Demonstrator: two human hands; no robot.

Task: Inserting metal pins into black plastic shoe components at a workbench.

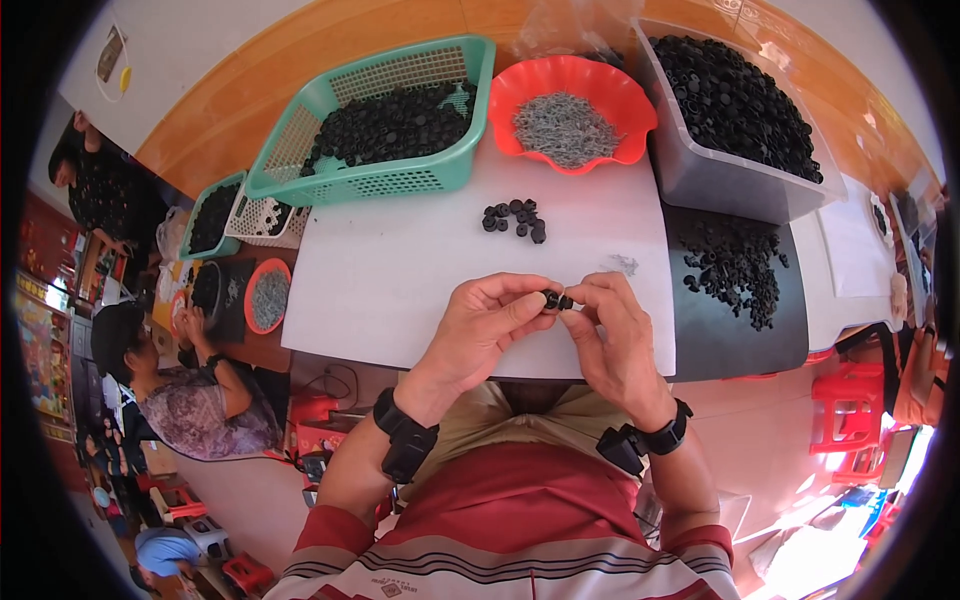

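beyond the worktop (pixel 370 270)'s far edge, a pale wall (pixel 200 60) rises above an orange-brown panel (pixel 190 145); off the near right corner, red stools (pixel 850 400) stand on a pinkish floor (pixel 730 415) streaked with bright light.

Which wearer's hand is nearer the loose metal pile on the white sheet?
Right. The right hand is just nearside of the metal pile; the left hand farther off, nearside and left.

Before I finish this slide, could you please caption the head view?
Left hand and right hand hold small black parts over a white sheet.
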